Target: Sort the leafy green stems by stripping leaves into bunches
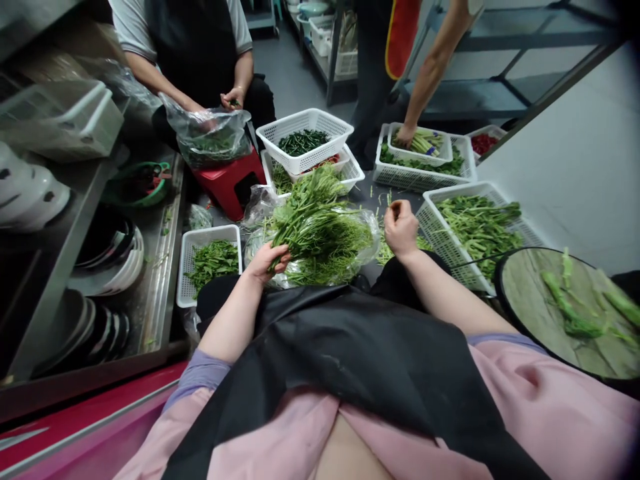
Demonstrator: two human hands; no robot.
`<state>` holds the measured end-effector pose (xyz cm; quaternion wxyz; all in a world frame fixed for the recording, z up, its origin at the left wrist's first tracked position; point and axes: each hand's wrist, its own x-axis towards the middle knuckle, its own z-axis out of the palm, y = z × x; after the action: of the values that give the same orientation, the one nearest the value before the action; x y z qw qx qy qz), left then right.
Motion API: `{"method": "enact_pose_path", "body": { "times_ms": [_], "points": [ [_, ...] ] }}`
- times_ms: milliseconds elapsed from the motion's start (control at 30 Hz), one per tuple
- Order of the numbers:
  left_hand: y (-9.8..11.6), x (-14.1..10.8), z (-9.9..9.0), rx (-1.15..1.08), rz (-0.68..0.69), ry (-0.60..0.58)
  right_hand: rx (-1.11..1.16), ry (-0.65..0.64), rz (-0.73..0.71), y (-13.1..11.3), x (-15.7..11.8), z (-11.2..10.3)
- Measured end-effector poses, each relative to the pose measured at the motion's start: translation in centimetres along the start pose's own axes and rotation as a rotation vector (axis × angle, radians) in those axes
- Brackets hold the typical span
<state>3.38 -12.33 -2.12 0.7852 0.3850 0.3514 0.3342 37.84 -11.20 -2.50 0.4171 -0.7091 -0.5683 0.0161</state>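
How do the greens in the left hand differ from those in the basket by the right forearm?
The held bunch is gripped by the left hand; the basket greens lie loose. The held bunch fans outward; the basket greens form a jumbled heap. Both are green.

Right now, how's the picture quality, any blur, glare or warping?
Head view, middle: the bunch of leafy green stems in the left hand looks fairly sharp; head view, right: the round board looks stretched and soft, the top corner black; head view, upper left: the clear plastic bag catches pale glints.
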Motion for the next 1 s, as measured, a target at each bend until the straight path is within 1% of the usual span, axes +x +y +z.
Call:
{"method": "enact_pose_path", "body": {
  "times_ms": [67, 100, 133, 167, 233, 300, 333, 367, 400, 433, 467, 500, 567, 600, 633, 667, 700, 733, 767, 833, 867, 900, 933, 1000],
  "points": [
    [0.2, -0.2, -0.1, -0.005, 0.005, -0.003, -0.036, -0.016, 0.057, 1.2, 0.1, 0.2],
    [0.3, -0.2, -0.2, -0.005, 0.008, -0.007, -0.058, -0.050, 0.077, 1.5, -0.2, 0.6],
    [0.3, -0.3, -0.2, -0.005, 0.011, -0.013, -0.079, -0.112, 0.087, 1.6, -0.7, 1.2],
    [0.4, -0.4, -0.2, -0.006, 0.015, -0.018, -0.097, -0.200, 0.087, 1.6, -1.4, 2.0],
    [0.4, -0.4, -0.3, -0.007, 0.023, -0.022, -0.123, -0.422, 0.052, 1.0, -3.2, 3.9],
    [0.3, -0.5, -0.4, -0.004, 0.028, -0.020, -0.130, -0.617, -0.029, 0.3, -4.9, 5.7],
    [0.3, -0.5, -0.4, -0.002, 0.028, -0.020, -0.121, -0.676, -0.081, 0.0, -5.5, 6.4],
    [0.3, -0.6, -0.5, 0.002, 0.025, -0.020, -0.100, -0.705, -0.130, -0.2, -5.8, 7.0],
    [0.3, -0.6, -0.5, 0.004, 0.023, -0.020, -0.070, -0.696, -0.163, -0.3, -5.8, 7.2],
    [0.3, -0.7, -0.5, 0.006, 0.022, -0.018, -0.032, -0.648, -0.171, -0.4, -5.4, 7.2],
    [0.3, -0.7, -0.5, 0.008, 0.022, -0.014, 0.011, -0.562, -0.162, -0.5, -4.8, 6.9],
    [0.4, -0.8, -0.5, 0.008, 0.024, -0.009, 0.048, -0.444, -0.140, -0.6, -3.9, 6.2],
    [0.5, -0.9, -0.4, 0.009, 0.027, -0.003, 0.086, -0.186, -0.121, -1.4, -1.8, 4.2],
    [0.5, -0.9, -0.4, 0.011, 0.027, -0.002, 0.080, -0.078, -0.141, -2.2, -0.7, 2.9],
    [0.6, -1.0, -0.4, 0.014, 0.025, -0.003, 0.056, -0.008, -0.186, -3.2, 0.3, 1.6],
    [0.6, -1.0, -0.4, 0.018, 0.022, -0.006, 0.016, 0.026, -0.245, -4.4, 1.2, 0.3],
    [0.7, -0.9, -0.4, 0.021, 0.017, -0.010, -0.032, 0.013, -0.315, -5.7, 2.0, -0.7],
    [0.7, -0.9, -0.3, 0.026, 0.011, -0.016, -0.075, -0.041, -0.391, -7.1, 2.6, -1.5],
    [0.7, -0.9, -0.3, 0.030, 0.007, -0.022, -0.104, -0.132, -0.468, -8.4, 3.0, -1.9],
    [0.8, -0.8, -0.2, 0.035, 0.001, -0.030, -0.115, -0.375, -0.590, -10.4, 3.7, -1.8],
    [0.8, -0.8, -0.2, 0.036, -0.001, -0.032, -0.099, -0.499, -0.619, -11.1, 4.0, -1.4],
    [0.8, -0.7, -0.1, 0.035, -0.002, -0.034, -0.074, -0.612, -0.620, -11.6, 4.2, -0.9],
    [0.8, -0.7, 0.0, 0.035, -0.006, -0.037, -0.042, -0.710, -0.589, -11.8, 4.5, -0.3],
    [0.8, -0.7, 0.1, 0.035, -0.018, -0.046, 0.048, -0.861, -0.450, -11.8, 5.1, 0.5]
  ]
}}
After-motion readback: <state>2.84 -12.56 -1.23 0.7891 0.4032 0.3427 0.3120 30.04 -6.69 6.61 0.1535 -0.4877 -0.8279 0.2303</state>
